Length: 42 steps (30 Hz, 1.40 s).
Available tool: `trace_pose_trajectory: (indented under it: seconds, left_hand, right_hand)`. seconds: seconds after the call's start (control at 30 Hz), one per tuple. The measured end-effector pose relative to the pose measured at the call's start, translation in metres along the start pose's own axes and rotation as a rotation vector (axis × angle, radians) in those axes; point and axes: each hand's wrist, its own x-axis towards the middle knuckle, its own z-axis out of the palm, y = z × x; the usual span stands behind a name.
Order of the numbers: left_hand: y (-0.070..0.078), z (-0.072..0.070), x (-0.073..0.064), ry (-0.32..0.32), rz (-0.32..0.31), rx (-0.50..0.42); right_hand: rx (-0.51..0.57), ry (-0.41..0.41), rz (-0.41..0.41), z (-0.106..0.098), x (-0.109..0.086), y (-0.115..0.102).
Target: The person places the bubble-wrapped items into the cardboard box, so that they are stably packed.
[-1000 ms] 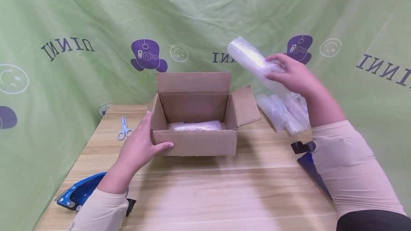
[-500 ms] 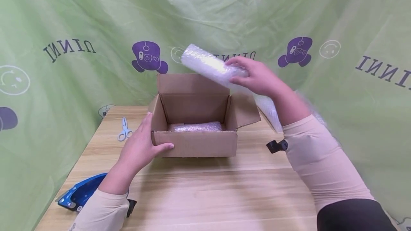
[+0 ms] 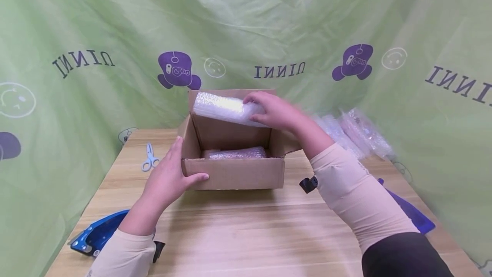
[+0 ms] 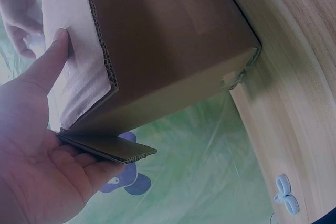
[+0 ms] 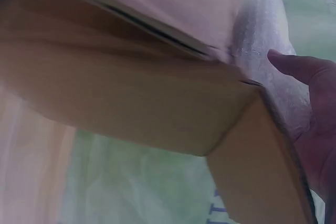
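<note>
A cardboard box stands on the table with its top flaps open. My left hand grips its front left corner, thumb on the front panel. In the left wrist view the fingers lie curled against a side flap. My right hand holds a roll of bubble wrap above the back of the box, level with its rear flap. In the right wrist view the thumb presses on the roll. Inside the box lies another bubble-wrapped bundle; its lower part is hidden by the front wall.
Light blue scissors lie left of the box. A blue tool-like object sits at the front left, partly behind my left sleeve. More bubble wrap pieces lie at the back right. A purple object rests near the right edge.
My right hand has carried the bubble wrap roll from the right, leftward and down, to over the box, and the roll now lies nearer level. My left hand has stayed on the box corner.
</note>
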Motion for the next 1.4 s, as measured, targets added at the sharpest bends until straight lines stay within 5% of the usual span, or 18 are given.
trace_pose_trajectory:
  seconds: [0.57,0.9,1.2,1.4]
  left_hand:
    - [0.002,0.000,0.001,0.009,0.021,0.000]
    - [0.001,0.000,0.002,0.014,0.015,0.001]
    - [0.001,0.001,0.002,0.000,0.002,0.000]
    - [0.000,0.001,0.002,-0.002,-0.007,0.000]
  right_hand:
    - [0.012,-0.076,-0.046,0.046,-0.008,0.019]
    - [-0.037,-0.084,-0.006,0.054,-0.007,0.022]
    - [-0.218,-0.154,0.047,0.059,-0.007,0.018]
    - [-0.194,-0.133,0.057,0.061,-0.006,0.018]
